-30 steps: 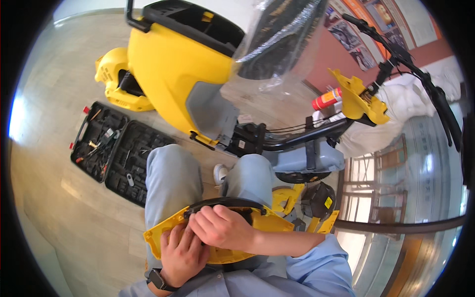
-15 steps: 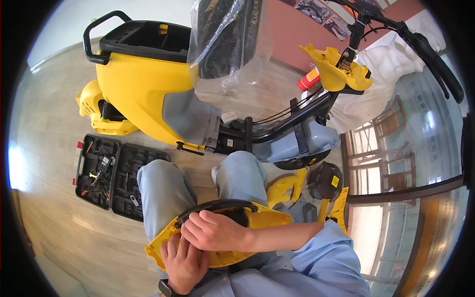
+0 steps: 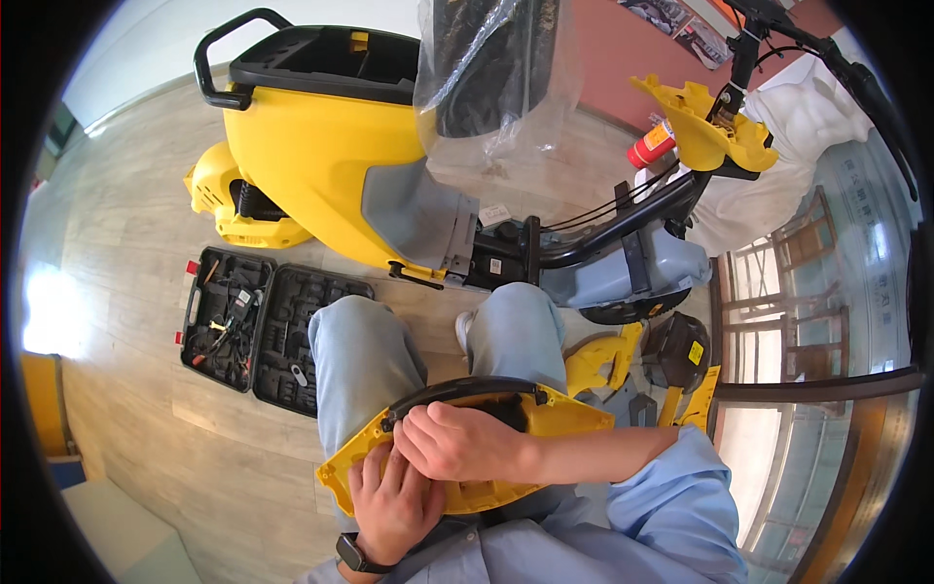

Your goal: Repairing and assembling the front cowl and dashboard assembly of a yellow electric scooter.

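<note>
Across my lap lies a yellow plastic scooter panel [image 3: 559,419], its hollow inner side up, with a curved black strip [image 3: 467,388] along its far edge. My left hand [image 3: 397,498], a watch on its wrist, grips the panel's left part with bent fingers. Crossing over the panel from the right, my right hand [image 3: 449,443] is closed, fingers curled close to the left fingertips and the strip's left end. Whatever its fingertips pinch is hidden beneath the hand.
A partly stripped yellow scooter [image 3: 321,146] stands ahead, a plastic-wrapped black part [image 3: 491,73] against it. On the floor to the left lies an open black tool case [image 3: 313,336]. Loose yellow covers [image 3: 600,362] and a black box-like part [image 3: 676,352] lie right of my knees. A red extinguisher [image 3: 652,144] is behind the scooter.
The whole view has shifted, so the scene sits farther right and slightly higher. Both hands stay at about the same place on the panel, with only slight finger movement.
</note>
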Available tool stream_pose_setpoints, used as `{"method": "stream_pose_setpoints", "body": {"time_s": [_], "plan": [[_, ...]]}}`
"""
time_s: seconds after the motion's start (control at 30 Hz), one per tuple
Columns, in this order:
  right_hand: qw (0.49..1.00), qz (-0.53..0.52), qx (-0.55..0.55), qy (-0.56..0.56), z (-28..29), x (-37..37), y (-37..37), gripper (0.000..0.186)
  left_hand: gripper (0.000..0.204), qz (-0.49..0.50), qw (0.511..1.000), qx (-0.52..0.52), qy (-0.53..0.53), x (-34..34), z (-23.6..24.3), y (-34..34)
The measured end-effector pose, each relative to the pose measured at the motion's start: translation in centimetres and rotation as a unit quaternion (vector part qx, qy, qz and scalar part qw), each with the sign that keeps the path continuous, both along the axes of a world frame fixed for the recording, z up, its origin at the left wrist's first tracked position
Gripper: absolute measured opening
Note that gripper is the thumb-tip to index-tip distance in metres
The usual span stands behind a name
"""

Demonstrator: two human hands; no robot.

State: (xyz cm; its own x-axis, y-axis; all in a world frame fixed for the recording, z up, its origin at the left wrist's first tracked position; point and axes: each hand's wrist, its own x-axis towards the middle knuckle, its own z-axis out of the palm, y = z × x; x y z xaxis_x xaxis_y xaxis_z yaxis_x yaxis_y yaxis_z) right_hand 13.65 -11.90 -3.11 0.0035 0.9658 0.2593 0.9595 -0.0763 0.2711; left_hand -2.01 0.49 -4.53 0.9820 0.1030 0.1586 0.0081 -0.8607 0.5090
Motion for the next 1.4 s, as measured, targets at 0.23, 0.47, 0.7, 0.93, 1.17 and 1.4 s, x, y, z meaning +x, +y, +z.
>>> {"method": "stream_pose_setpoints", "body": {"time_s": [0.23, 0.47, 0.7, 0.93, 1.17, 1.4], "plan": [[1.000, 0.007, 0.008, -0.013, 0.2, 0.4, 0.6, 0.013, 0.041, -0.005, 1.000, -0.001, 0.008, 0.1, 0.2, 0.1], [1.000, -0.008, -0.001, 0.004, 1.0, -0.4, 0.5, 0.010, 0.042, -0.014, 0.999, 0.025, 0.023, -0.3, 0.1, 0.2], [0.943, -0.125, 0.189, 0.242, 7.2, -0.8, -4.3, 0.012, 0.041, -0.014, 0.999, 0.044, 0.005, -0.3, 0.2, 0.4], [0.470, -0.348, 0.480, 0.654, 4.6, -0.3, -18.4, 0.013, 0.033, -0.161, 0.986, 0.043, 0.002, -1.2, 1.8, -1.1], [0.522, -0.496, 0.387, 0.576, 0.3, -1.1, -24.9, 0.026, 0.028, -0.189, 0.975, 0.120, -0.001, -0.9, 0.8, -1.4], [0.458, -0.358, 0.391, 0.714, -0.9, -0.9, -22.8, 0.016, 0.028, -0.240, 0.966, 0.091, -0.033, 0.0, 2.2, -1.4]]}}
